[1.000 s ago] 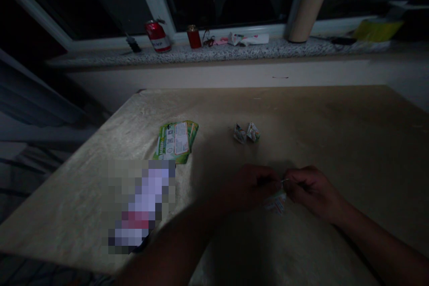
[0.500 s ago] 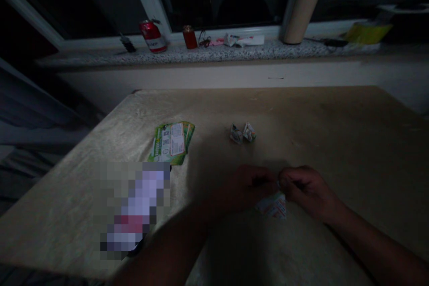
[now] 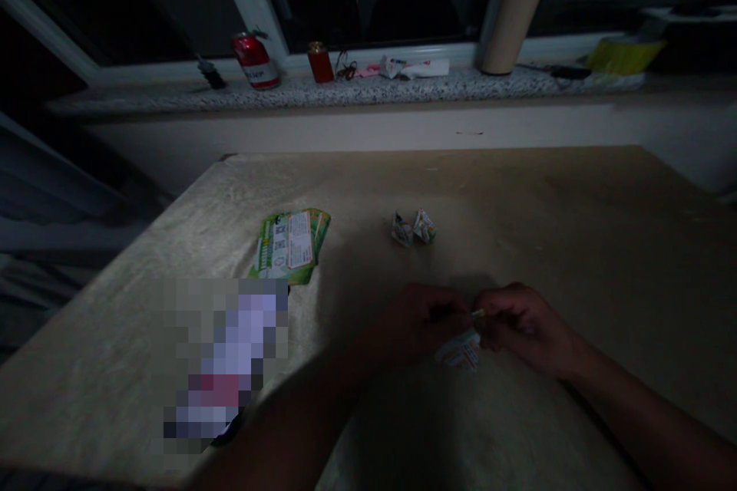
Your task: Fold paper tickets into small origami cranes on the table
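Between my hands is a small folded piece of printed paper (image 3: 461, 353), white with coloured print, its lower part fanning out to a point. My left hand (image 3: 429, 318) pinches it from the left, fingers closed. From the right, my right hand (image 3: 518, 326) grips its upper edge between thumb and fingers. The fingertips nearly meet, and the part between them is dim and mostly hidden. Beyond my hands stand two small folded paper shapes, one on the left (image 3: 401, 229) and one on the right (image 3: 424, 226), close together.
Green printed leaflets (image 3: 293, 245) lie stacked on the table (image 3: 546, 207) to the left, with a blurred-out phone-like object (image 3: 236, 353) nearer me. On the granite sill (image 3: 288, 97) are a red can (image 3: 255, 61), an orange jar (image 3: 320, 63), crumpled paper (image 3: 411, 67) and a cardboard tube (image 3: 518, 8).
My right hand's fingers have shifted slightly on the paper, and a pale edge now shows between the fingertips. The whole view has moved a little; the other things stay put.
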`<act>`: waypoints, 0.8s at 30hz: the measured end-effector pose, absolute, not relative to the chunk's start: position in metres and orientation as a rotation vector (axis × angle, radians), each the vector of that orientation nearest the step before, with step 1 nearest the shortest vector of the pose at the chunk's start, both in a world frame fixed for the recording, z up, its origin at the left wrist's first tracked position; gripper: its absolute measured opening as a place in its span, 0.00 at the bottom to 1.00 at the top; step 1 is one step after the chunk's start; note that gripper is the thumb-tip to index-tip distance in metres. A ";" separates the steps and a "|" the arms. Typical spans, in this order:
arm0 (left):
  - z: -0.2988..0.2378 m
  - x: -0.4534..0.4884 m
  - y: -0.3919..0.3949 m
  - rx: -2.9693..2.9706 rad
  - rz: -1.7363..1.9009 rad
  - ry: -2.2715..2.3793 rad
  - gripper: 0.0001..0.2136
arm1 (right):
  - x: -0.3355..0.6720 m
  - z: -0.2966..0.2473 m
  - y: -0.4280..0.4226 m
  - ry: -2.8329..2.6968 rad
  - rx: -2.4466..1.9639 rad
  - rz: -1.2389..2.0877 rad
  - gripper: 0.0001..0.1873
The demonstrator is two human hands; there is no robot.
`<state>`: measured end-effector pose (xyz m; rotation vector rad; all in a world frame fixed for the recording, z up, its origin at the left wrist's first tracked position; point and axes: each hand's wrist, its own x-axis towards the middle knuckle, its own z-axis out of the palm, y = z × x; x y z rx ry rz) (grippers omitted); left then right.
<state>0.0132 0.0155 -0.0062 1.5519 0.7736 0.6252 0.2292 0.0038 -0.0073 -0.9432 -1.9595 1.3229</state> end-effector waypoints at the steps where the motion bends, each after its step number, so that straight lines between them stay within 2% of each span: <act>1: -0.006 0.013 0.016 1.558 0.621 0.774 0.16 | 0.229 -0.007 0.004 -1.976 -0.942 1.283 0.16; 8: -0.006 0.013 0.016 1.580 0.610 0.746 0.16 | 0.225 -0.008 0.001 -2.052 -0.960 1.041 0.26; 14: -0.007 0.014 0.017 1.477 0.661 0.785 0.18 | 0.220 -0.002 0.001 -1.875 -0.996 1.122 0.30; 18: -0.009 0.018 0.018 1.343 0.810 0.893 0.16 | 0.220 0.000 0.003 -1.826 -1.027 1.112 0.26; 22: -0.008 0.021 0.019 1.205 0.913 0.975 0.14 | 0.221 -0.006 0.004 -1.755 -1.089 1.010 0.10; 24: -0.008 0.021 0.019 1.161 0.929 1.003 0.15 | 0.221 -0.009 0.003 -1.754 -1.087 0.934 0.12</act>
